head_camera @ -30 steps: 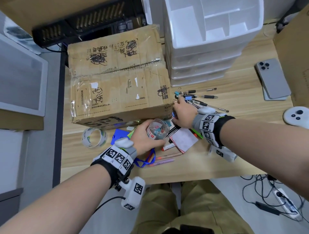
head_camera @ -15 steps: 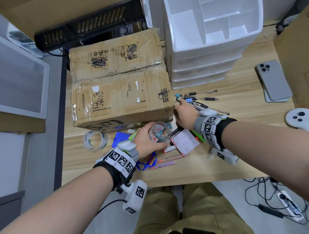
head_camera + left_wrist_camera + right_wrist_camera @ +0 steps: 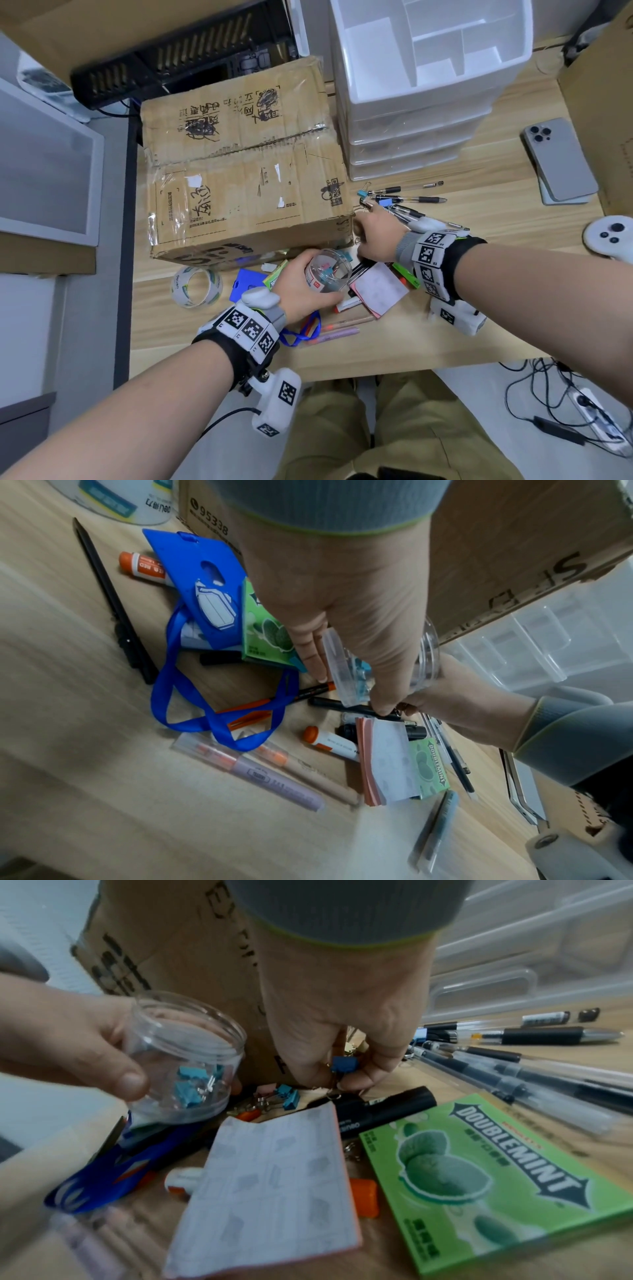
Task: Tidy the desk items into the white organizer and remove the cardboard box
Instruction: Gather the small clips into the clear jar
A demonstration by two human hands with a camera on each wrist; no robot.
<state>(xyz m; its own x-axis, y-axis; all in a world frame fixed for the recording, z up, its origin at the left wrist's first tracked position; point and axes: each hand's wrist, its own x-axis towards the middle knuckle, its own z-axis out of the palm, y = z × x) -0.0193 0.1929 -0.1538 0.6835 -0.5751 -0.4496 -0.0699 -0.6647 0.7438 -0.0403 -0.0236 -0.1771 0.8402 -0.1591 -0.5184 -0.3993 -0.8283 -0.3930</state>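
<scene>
My left hand [image 3: 301, 287] grips a clear plastic jar [image 3: 328, 270] [image 3: 186, 1058] with several blue binder clips inside, just off the front of the cardboard box [image 3: 239, 164]. Right beside the jar, at the box's near right corner, my right hand [image 3: 373, 236] [image 3: 342, 1066] pinches a blue binder clip [image 3: 343, 1064] between its fingertips. More binder clips [image 3: 287, 1096] lie on the desk under the jar. The white organizer [image 3: 428, 85] stands behind, its top compartments showing.
Pens [image 3: 407, 198] lie right of the box. A sticky-note pad [image 3: 378, 291], green gum boxes [image 3: 486, 1172], markers [image 3: 329, 741], a blue badge holder with lanyard [image 3: 202, 593] and a tape roll [image 3: 196, 287] crowd the desk front. A phone [image 3: 558, 161] and white controller [image 3: 609, 236] sit at the right.
My right hand has drawn slightly left and nearer the jar, against the box corner. The left hand holds the jar in nearly the same spot.
</scene>
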